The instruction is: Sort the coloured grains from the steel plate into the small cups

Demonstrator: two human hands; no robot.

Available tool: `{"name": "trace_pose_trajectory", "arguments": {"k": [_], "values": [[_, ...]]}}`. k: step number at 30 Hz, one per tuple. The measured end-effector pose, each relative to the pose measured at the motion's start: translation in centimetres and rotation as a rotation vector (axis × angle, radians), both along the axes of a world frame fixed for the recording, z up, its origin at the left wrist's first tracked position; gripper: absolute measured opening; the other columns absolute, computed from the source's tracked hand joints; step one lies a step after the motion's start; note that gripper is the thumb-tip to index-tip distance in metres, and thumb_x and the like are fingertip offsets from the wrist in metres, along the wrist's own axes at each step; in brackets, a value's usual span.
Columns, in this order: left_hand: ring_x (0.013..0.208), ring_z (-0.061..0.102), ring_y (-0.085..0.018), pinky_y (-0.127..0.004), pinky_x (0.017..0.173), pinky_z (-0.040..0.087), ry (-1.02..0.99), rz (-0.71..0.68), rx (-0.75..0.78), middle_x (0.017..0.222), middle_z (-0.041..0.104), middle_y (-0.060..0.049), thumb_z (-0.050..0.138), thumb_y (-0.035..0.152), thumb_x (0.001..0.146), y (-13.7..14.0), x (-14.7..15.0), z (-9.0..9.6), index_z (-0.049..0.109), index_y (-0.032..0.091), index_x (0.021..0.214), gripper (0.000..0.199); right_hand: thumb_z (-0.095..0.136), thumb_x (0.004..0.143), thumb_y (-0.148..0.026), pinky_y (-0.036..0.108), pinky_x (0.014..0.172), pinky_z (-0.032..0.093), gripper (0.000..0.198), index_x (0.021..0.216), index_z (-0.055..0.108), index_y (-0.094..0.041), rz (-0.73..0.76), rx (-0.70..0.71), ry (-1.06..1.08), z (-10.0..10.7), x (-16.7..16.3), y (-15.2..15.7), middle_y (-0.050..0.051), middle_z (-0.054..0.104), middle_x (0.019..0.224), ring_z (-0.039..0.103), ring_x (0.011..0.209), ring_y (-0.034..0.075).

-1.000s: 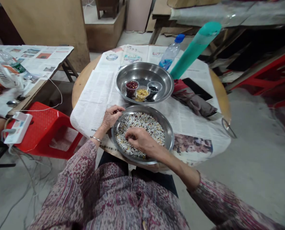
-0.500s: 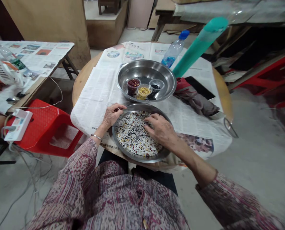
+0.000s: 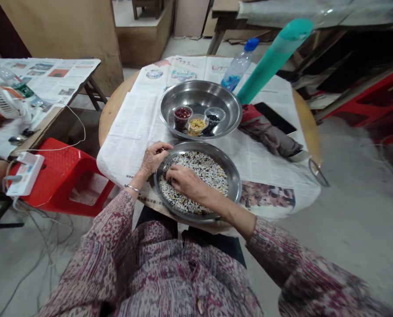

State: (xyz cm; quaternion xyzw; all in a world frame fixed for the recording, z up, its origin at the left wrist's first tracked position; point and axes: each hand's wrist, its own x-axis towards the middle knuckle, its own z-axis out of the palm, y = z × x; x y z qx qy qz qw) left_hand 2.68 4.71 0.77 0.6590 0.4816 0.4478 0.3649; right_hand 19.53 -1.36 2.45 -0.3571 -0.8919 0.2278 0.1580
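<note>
A round metal tray (image 3: 236, 176) holds white grains (image 3: 212, 169) mixed with dark, red and yellow ones. My left hand (image 3: 152, 157) rests at the tray's left rim, fingers curled together; a small dark reddish spot shows between thumb and fingers, too small to name. Over the tray's left part, my right hand (image 3: 186, 181) has its fingers bunched, tips down in the grains; what they pinch is hidden. Just behind stands a deeper metal basin (image 3: 227, 94). Inside it are three clear plastic cups: one with red beans (image 3: 183, 113), one with yellow grains (image 3: 197, 125), one with black beans (image 3: 213, 118).
Newspaper (image 3: 126, 127) covers the round table (image 3: 105, 127). Behind the basin stand a blue-capped bottle (image 3: 237, 68) and a tall green cylinder (image 3: 275, 59). A folded umbrella (image 3: 269, 134) and a black phone (image 3: 275, 118) lie at right. A red stool (image 3: 64, 176) bears a power strip (image 3: 25, 174).
My right hand has moved left across the tray, from its right side to its left part, and its fingers have drawn together. My left hand has stayed at the rim.
</note>
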Motion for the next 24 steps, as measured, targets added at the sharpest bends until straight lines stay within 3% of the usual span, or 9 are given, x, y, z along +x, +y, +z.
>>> {"name": "trace_pose_trajectory", "arguments": {"k": [7,11,15,18,21,24], "values": [[0.073,0.058,-0.012,-0.025,0.074,0.05,-0.01,-0.006,0.003,0.086,0.071,-0.001,0.057,0.009,0.075,0.1,0.0,-0.2,0.075,0.017,0.087,0.022,0.054,0.093,-0.02,0.042,0.096,0.045,0.02,0.105,0.07,-0.018,-0.089,0.18,-0.153,1.2,0.7,4.0,0.012,0.065,0.112,0.054,0.106,0.026],[0.07,0.056,-0.011,-0.025,0.071,0.049,-0.008,-0.005,-0.001,0.083,0.07,0.0,0.058,0.01,0.077,0.0,0.1,0.0,0.075,0.017,0.086,0.021,0.054,0.089,-0.013,0.036,0.086,0.047,0.018,0.095,0.07,-0.018,-0.056,0.047,-0.266,2.0,3.2,3.5,0.009,0.066,0.098,0.058,0.091,0.021],[0.068,0.054,-0.011,-0.025,0.069,0.048,-0.022,-0.01,0.011,0.079,0.068,0.0,0.058,0.009,0.077,-0.1,0.0,0.1,0.075,0.018,0.085,0.021,0.052,0.086,-0.007,0.031,0.079,0.047,0.026,0.095,0.071,-0.021,0.007,-0.084,-0.225,3.2,5.6,0.5,0.004,0.068,0.089,0.061,0.081,0.016],[0.069,0.054,-0.012,-0.025,0.069,0.047,-0.022,-0.016,0.011,0.079,0.068,0.0,0.058,0.009,0.078,-0.1,0.0,0.1,0.075,0.018,0.086,0.021,0.057,0.088,-0.012,0.033,0.083,0.05,0.027,0.107,0.07,-0.025,0.082,-0.087,-0.165,3.8,5.2,-2.4,0.005,0.069,0.104,0.063,0.092,0.018],[0.069,0.055,-0.011,-0.025,0.068,0.047,-0.007,-0.014,0.008,0.08,0.068,0.0,0.057,0.009,0.078,-0.1,0.0,0.2,0.075,0.017,0.086,0.021,0.061,0.084,-0.013,0.042,0.095,0.049,0.026,0.108,0.068,-0.024,0.203,0.049,-0.181,3.4,3.3,-4.0,0.009,0.065,0.124,0.056,0.116,0.026],[0.07,0.056,-0.011,-0.025,0.07,0.047,0.007,-0.003,0.02,0.082,0.069,0.0,0.057,0.008,0.077,0.0,0.0,0.1,0.074,0.017,0.086,0.022,0.061,0.082,-0.013,0.05,0.102,0.044,0.03,0.111,0.065,-0.02,0.138,0.184,-0.205,2.2,1.9,-3.5,0.013,0.054,0.14,0.044,0.131,0.031]]}}
